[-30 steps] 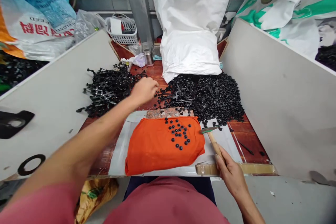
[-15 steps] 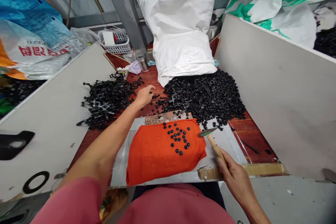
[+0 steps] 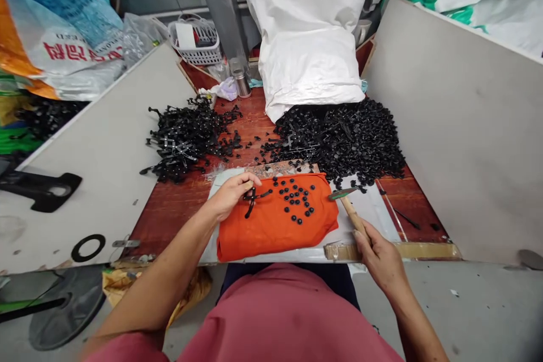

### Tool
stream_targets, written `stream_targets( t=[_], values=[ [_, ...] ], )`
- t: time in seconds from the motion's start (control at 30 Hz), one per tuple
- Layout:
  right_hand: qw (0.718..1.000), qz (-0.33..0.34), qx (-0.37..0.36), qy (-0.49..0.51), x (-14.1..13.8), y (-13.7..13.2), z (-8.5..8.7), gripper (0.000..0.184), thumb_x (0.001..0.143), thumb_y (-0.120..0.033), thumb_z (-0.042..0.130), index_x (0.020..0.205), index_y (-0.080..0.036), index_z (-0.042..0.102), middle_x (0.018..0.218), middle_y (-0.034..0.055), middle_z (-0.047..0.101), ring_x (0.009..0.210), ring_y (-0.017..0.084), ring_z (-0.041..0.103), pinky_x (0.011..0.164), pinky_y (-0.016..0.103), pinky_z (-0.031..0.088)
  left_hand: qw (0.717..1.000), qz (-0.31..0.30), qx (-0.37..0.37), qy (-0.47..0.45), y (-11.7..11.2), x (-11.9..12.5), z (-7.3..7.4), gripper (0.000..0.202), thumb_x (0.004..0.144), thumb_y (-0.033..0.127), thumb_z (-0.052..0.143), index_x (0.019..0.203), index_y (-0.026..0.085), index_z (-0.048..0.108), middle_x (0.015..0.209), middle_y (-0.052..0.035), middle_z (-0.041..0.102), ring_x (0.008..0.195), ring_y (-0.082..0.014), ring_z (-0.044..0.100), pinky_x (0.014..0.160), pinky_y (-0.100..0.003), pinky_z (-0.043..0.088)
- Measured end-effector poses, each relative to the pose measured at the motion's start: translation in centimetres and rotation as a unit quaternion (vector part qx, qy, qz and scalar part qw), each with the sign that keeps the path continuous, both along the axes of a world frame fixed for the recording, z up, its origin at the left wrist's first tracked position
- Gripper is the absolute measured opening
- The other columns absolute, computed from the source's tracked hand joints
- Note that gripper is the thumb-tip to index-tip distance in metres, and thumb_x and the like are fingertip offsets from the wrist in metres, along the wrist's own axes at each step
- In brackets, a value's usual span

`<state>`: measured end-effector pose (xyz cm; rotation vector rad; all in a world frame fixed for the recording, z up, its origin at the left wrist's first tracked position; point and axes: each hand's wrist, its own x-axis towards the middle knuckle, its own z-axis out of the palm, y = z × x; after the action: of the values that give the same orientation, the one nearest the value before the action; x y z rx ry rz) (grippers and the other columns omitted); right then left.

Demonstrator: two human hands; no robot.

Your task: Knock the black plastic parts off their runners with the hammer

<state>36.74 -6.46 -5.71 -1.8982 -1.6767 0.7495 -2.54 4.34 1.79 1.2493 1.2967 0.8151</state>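
My left hand point(image 3: 232, 195) is closed on a branched black plastic piece point(image 3: 251, 199), holding it over the left part of an orange cloth pad point(image 3: 254, 232). Several small round black caps point(image 3: 297, 198) lie scattered on the pad's right half. In my right hand point(image 3: 379, 253) is the wooden handle of a hammer point(image 3: 353, 214). Its narrow greenish head point(image 3: 341, 193) hangs by the pad's upper right corner. How the fingers of my left hand meet the black piece is partly hidden.
Branched black pieces point(image 3: 182, 136) are heaped on the left of the red table. A larger heap of small black parts point(image 3: 343, 141) lies below a white sack point(image 3: 311, 62). Grey panels point(image 3: 445, 124) wall both sides. A basket point(image 3: 199, 48) and a metal-bodied bottle point(image 3: 241, 80) stand at the back.
My left hand has come back from between the heaps to the orange pad, now with a branched black piece in it. My right hand keeps hold of the hammer. The view has shifted.
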Motion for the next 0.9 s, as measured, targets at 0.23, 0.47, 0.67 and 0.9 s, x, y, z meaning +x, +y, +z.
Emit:
stream_targets(
  t=[0.23,0.47,0.67,0.9],
  values=[
    [1.0,-0.014,-0.014,0.004,-0.1,0.0,0.0,0.058,0.099,-0.056,0.047,0.145,-0.024,0.061,0.075,0.001,0.075,0.061,0.022,0.068,0.056,0.029,0.051,0.879,-0.18,0.138,0.419,-4.2,0.1,-1.5,0.013,0.082,0.024,0.069,0.093,0.02,0.074,0.095,-0.0058,0.053,0.085,-0.0212,0.057,0.08,-0.035,0.047],
    [1.0,-0.017,-0.003,-0.018,-0.5,-0.2,0.3,0.054,0.099,-0.055,0.047,0.142,-0.026,0.063,0.093,0.0024,0.079,0.075,0.023,0.071,0.064,0.03,0.052,0.903,-0.149,0.188,0.357,-4.6,1.2,-0.4,0.017,0.096,0.028,0.055,0.102,0.021,0.069,0.106,-0.0063,0.059,0.096,-0.0207,0.06,0.087,-0.033,0.047],
    [0.999,-0.013,-0.004,-0.034,-0.6,-0.3,0.4,0.053,0.099,-0.053,0.047,0.142,-0.027,0.063,0.094,0.0023,0.079,0.074,0.023,0.071,0.064,0.03,0.05,0.936,-0.149,0.159,0.277,-4.7,4.0,-1.3,0.017,0.095,0.031,0.054,0.092,0.02,0.066,0.092,-0.0035,0.058,0.086,-0.0184,0.059,0.078,-0.031,0.045],
    [0.998,-0.012,0.001,-0.061,-1.0,-0.2,0.7,0.053,0.098,-0.052,0.048,0.142,-0.026,0.064,0.094,0.0054,0.08,0.084,0.027,0.074,0.071,0.033,0.051,0.928,-0.129,0.169,0.306,-5.1,5.3,-2.4,0.021,0.099,0.032,0.049,0.094,0.02,0.065,0.097,-0.0046,0.055,0.091,-0.0195,0.058,0.084,-0.035,0.045]
  ],
)
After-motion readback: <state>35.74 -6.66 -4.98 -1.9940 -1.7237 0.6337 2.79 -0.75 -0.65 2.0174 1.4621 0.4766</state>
